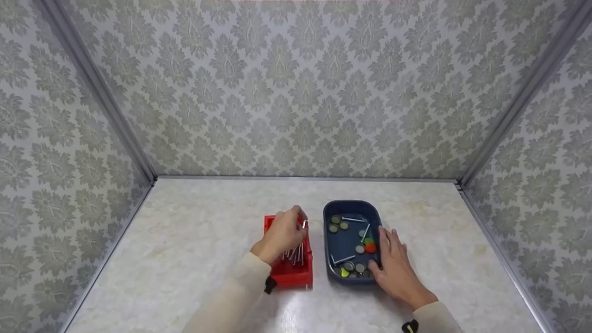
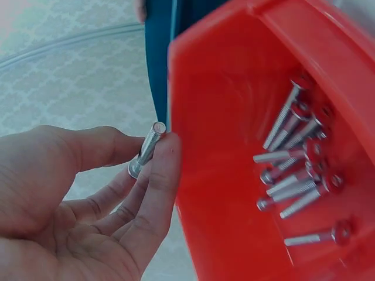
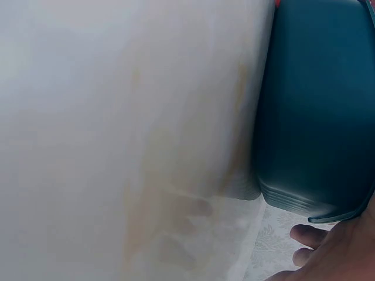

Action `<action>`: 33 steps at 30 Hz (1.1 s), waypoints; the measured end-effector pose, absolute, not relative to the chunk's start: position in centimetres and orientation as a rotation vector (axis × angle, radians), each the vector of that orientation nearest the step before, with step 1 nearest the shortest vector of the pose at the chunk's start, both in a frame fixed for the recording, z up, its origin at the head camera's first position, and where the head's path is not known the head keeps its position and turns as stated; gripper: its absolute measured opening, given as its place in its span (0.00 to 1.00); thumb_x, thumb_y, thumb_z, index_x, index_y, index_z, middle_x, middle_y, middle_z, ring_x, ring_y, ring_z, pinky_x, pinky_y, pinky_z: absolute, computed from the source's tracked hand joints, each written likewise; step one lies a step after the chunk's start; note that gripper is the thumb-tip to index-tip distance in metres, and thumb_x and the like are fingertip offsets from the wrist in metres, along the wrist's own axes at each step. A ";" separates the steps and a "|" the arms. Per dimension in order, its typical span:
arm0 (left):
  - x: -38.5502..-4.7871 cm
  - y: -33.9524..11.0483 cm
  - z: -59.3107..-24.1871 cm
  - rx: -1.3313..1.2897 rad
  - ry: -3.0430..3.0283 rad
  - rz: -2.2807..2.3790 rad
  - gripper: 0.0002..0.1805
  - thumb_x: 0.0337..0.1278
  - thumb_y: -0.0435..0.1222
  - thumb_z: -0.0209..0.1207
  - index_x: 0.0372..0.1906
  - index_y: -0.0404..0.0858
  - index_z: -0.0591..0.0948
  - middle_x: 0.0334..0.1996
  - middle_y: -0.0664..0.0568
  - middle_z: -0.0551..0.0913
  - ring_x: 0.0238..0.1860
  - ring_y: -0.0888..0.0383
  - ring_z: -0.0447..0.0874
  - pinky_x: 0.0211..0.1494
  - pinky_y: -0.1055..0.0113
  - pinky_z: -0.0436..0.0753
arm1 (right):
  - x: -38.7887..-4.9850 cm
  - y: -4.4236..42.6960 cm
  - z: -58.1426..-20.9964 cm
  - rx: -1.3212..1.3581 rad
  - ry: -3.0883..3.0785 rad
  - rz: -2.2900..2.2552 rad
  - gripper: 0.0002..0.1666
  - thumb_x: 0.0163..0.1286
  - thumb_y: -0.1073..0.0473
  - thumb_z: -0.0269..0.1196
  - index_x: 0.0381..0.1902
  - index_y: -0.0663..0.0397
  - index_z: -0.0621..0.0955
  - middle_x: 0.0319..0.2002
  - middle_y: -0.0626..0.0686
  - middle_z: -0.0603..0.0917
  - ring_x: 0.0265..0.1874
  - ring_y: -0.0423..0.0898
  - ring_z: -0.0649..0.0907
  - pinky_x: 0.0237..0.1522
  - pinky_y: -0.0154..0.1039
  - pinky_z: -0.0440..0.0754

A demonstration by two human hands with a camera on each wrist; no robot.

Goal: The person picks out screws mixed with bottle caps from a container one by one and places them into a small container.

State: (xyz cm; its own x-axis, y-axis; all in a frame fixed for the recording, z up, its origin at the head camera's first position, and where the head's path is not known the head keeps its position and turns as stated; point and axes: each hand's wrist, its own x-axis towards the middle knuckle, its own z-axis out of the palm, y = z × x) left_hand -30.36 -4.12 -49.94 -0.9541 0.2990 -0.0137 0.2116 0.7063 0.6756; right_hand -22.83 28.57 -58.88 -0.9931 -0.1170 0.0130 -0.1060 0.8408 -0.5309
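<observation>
Between thumb and fingers my left hand [image 1: 283, 235] pinches a silver bolt [image 2: 151, 143], held over the edge of a red bin [image 1: 289, 277]. Inside that bin lie several more bolts [image 2: 299, 190]. My right hand [image 1: 395, 268] rests on the right rim of a dark blue tub [image 1: 340, 243], its fingers along the outer wall and the thumb over the edge. Several bottle caps [image 1: 335, 228], a few bolts [image 1: 353, 219] and some coloured pieces, among them an orange one [image 1: 370, 248], lie in the tub. The right wrist view shows mostly the tub's outer side [image 3: 316, 117].
The red bin and the tub stand side by side on a pale marbled table [image 1: 194, 240], a narrow gap between them. Patterned walls [image 1: 300, 92] enclose the table at the back and both sides, with metal strips [image 1: 305, 177] along the edges.
</observation>
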 end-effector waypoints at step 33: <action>-30.3 -5.2 -50.9 0.311 2.937 0.760 0.12 0.75 0.25 0.72 0.58 0.29 0.91 0.48 0.37 0.96 0.45 0.48 0.95 0.61 0.47 0.98 | -23.0 28.7 -58.8 -0.170 2.962 -0.870 0.60 0.87 0.53 0.63 0.98 0.56 0.38 0.97 0.69 0.44 0.97 0.71 0.38 0.93 0.79 0.37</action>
